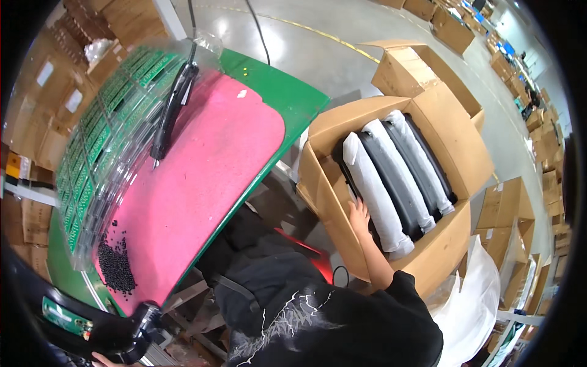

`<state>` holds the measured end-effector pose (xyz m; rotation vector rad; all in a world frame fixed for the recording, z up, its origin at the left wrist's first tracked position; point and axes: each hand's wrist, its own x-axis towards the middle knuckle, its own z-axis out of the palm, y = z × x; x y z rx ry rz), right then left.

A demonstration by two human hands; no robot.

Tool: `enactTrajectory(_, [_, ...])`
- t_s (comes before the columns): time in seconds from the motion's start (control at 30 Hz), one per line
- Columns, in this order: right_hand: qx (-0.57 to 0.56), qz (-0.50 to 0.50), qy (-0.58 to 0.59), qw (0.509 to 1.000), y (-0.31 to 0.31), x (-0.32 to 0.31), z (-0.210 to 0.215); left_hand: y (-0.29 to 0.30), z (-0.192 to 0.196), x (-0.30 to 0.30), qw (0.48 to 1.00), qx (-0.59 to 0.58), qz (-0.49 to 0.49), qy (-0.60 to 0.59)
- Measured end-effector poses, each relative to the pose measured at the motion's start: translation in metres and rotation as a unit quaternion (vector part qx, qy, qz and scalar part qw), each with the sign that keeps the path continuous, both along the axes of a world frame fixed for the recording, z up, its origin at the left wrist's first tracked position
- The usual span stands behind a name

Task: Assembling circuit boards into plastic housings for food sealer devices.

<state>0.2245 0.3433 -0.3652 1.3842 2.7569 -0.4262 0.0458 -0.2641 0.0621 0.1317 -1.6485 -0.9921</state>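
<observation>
Right now the right hand [359, 211] reaches into the cardboard box [452, 159], fingers spread loosely against the nearest white-wrapped black part [374, 189], grasping nothing; better to grip low. Left hand [101, 359] barely shows; cannot tell its grip

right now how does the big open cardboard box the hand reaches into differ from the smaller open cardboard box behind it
The big open cardboard box is packed with long black items in white wrapping; the smaller open cardboard box shows no contents from here. The big box is wider and nearer, with the right hand inside it; nothing touches the smaller box but the big box's flap. Both are plain brown, flaps open, standing on the grey floor.
</observation>
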Motion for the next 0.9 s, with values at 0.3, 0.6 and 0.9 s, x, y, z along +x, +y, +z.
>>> enactTrajectory(0.3, [-0.44,-0.214,0.148,0.86,0.024,0.013,-0.076,-0.169,-0.031,0.012,0.871,0.356,-0.332,-0.073])
enactTrajectory(0.6, [-0.499,-0.555,0.587,0.313,0.116,0.14,-0.205,-0.219,-0.142,-0.038,0.843,0.462,-0.272,0.037])
enactTrajectory(0.9, [-0.521,-0.54,0.646,0.145,0.066,0.076,-0.06,-0.084,-0.066,-0.041,0.938,0.337,-0.056,0.058])
